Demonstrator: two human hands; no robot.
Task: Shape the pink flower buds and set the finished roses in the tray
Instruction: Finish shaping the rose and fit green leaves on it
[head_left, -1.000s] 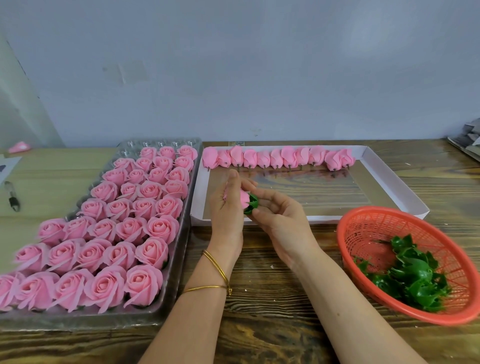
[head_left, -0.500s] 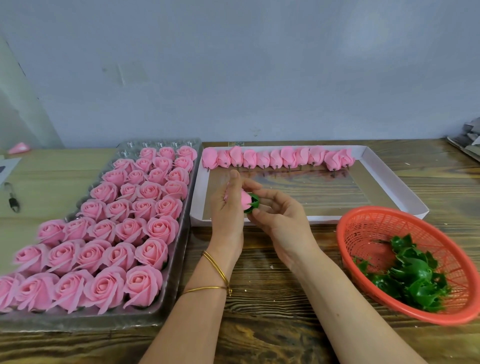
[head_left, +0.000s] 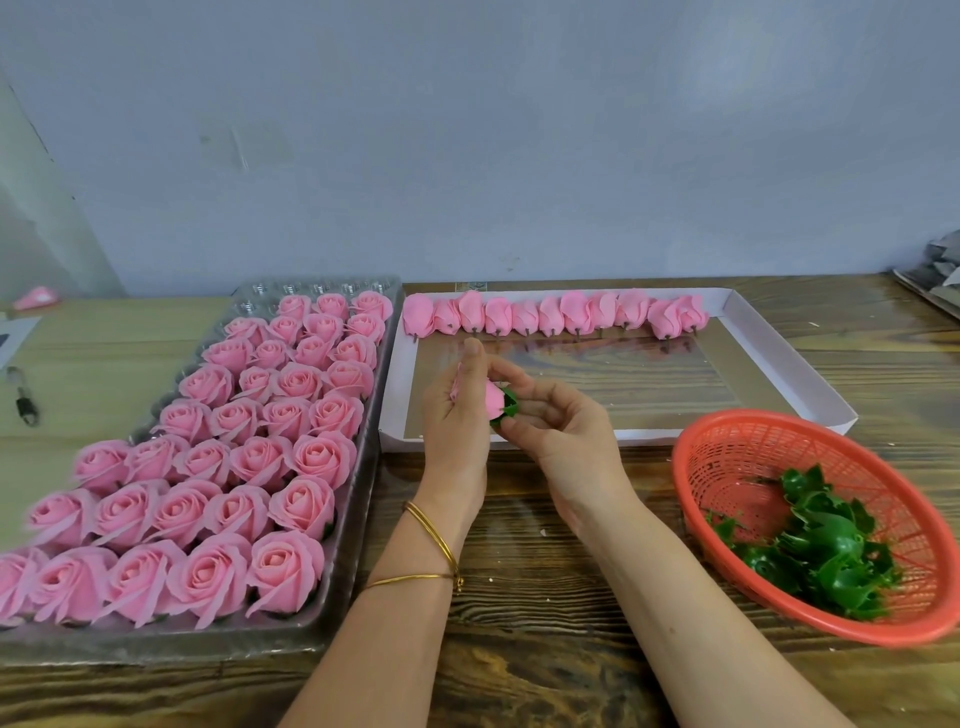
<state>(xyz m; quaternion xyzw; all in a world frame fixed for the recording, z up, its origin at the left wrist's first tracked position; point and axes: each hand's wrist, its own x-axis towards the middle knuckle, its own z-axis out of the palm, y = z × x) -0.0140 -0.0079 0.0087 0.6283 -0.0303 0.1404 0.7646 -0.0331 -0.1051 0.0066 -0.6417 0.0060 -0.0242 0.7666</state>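
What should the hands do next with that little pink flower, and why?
Probably press the green leafy cup snug onto the small pink flower bud. The left hand holds the bud and the right hand pinches the cup at its base; its petals look closed.

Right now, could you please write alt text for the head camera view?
Two bare hands, left hand and right hand, hold one pink bud with a green base above a wooden table. A clear tray of finished roses sits left, a white tray of buds behind, a red basket right.
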